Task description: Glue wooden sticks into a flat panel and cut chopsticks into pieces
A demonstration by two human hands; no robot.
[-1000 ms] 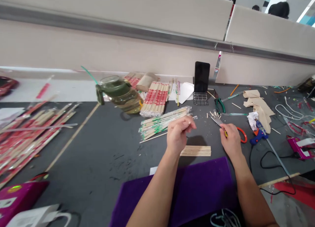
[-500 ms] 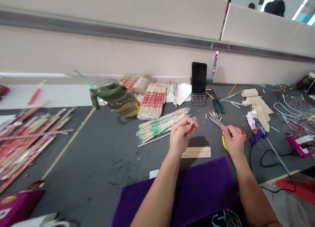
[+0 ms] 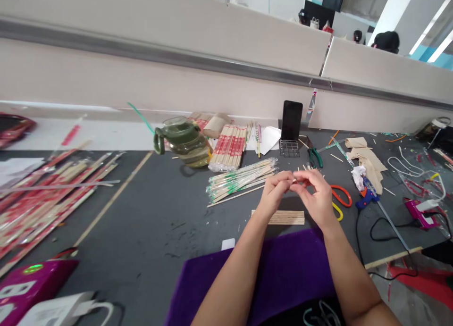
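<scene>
My left hand point(image 3: 276, 191) and my right hand point(image 3: 316, 198) meet fingertip to fingertip above the table, both pinched closed. Whatever small thing sits between the fingertips is too small and too covered to name. Just below them lies a flat row of thin wooden sticks point(image 3: 286, 218), side by side. Scissors with red and yellow handles point(image 3: 341, 196) rest to the right of my right hand, their blades hidden behind it. Left of my hands is a pile of plastic-wrapped chopsticks point(image 3: 240, 179) with green print. A purple cloth point(image 3: 290, 264) lies beneath my forearms.
Behind stand a green-lidded jug point(image 3: 187, 144), red-wrapped chopsticks point(image 3: 228, 147) and a phone point(image 3: 292, 120) on a wire stand. Green-handled pliers point(image 3: 314, 155) lie near it. A blue glue gun point(image 3: 368, 197) with its cable is at right, wrapped sticks point(image 3: 53, 198) at left.
My right hand has let go of the scissors, now lying on the table, and moved left to meet my left hand's fingertips. The view has shifted slightly.
</scene>
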